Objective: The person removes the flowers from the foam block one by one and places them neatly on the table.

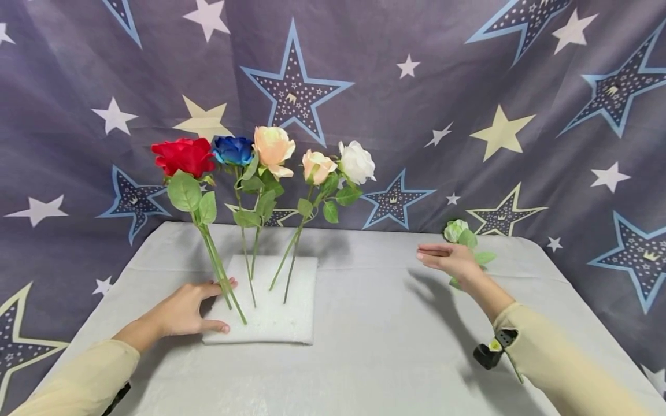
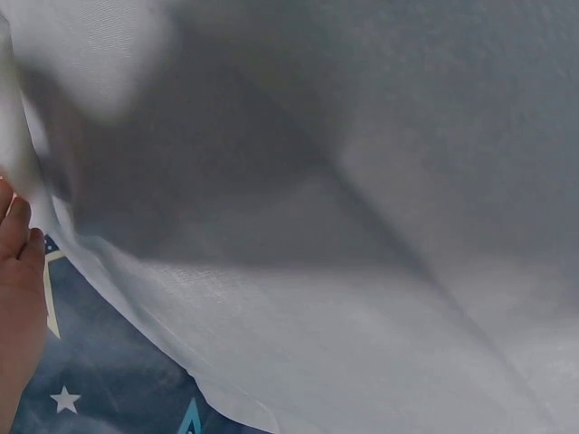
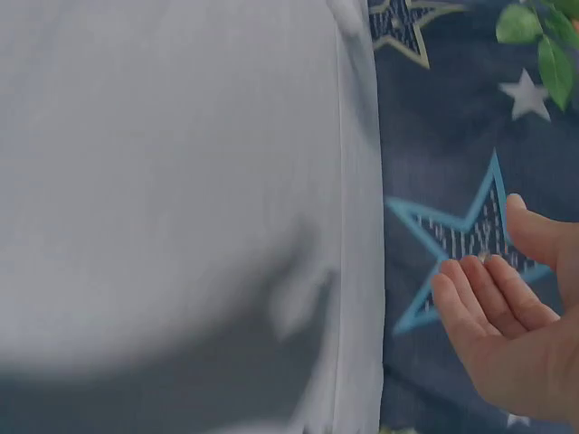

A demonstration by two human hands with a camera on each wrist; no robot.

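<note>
A white foam block (image 1: 281,323) lies on the table, with several artificial roses standing in it. From left to right they are a red rose (image 1: 183,157), a blue rose (image 1: 233,150), a large peach rose (image 1: 273,149), a smaller peach rose (image 1: 318,167) and a white rose (image 1: 356,163). My left hand (image 1: 182,309) rests at the block's left side, thumb and fingers spread, fingertips by the red rose's stems. My right hand (image 1: 452,260) hovers over the table's right part, fingers extended and holding nothing. Behind it, a pale green flower (image 1: 456,231) is partly hidden.
A white cloth covers the table (image 1: 374,346). Behind and around it hangs a dark curtain (image 1: 416,110) printed with stars. A small black device (image 1: 489,355) is strapped at the right wrist.
</note>
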